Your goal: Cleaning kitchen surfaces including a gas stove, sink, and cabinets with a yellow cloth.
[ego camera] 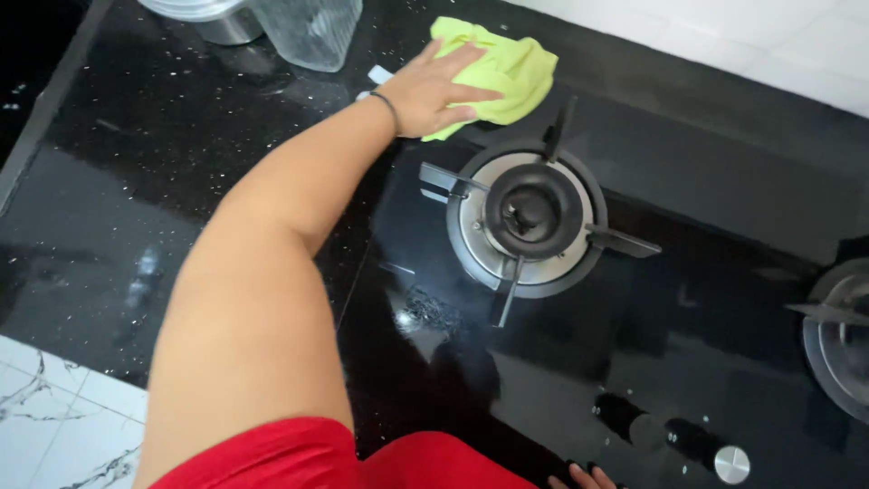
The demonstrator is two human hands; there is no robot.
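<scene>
Lime-green cloth, speckled black countertop

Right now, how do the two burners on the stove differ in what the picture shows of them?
The near burner shows whole, with all its pan-support prongs; the far-right burner is cut off by the frame edge. The left hand presses a yellow-green cloth just behind the near burner; nothing touches the far-right burner. Both have silver rings on black glass.

- A yellow-green cloth is lying bunched and creased under the left hand, whose palm and spread fingers are pressing it flat onto the black glass surface.
- Most of its fabric is sticking out beyond the fingertips, away from the wrist, in soft folds.
- One corner is peeking out below the palm, and another above the fingers.
</scene>
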